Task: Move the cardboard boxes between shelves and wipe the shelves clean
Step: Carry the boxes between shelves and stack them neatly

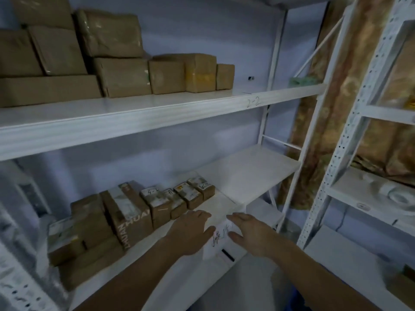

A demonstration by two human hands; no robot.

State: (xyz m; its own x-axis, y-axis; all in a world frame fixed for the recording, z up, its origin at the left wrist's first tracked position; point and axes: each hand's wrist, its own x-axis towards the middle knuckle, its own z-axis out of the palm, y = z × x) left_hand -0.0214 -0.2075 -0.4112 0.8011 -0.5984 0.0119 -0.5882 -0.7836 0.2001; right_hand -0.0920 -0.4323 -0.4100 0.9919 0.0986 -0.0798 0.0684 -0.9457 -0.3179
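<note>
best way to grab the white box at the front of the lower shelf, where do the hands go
Take the white box by its two side faces, one hand per side, coming from the front edge of the lower shelf. It is wide, flat-topped and sits right at the edge. The left hand and right hand already flank it with fingers straight.

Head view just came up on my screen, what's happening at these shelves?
A person reaches both arms to the lower shelf. The left hand and right hand lie with fingers straight on either side of a white box with handwriting at the shelf's front edge, not clearly gripping it. Taped cardboard boxes sit to its left; more cardboard boxes are stacked on the upper shelf, marked 2-2.
</note>
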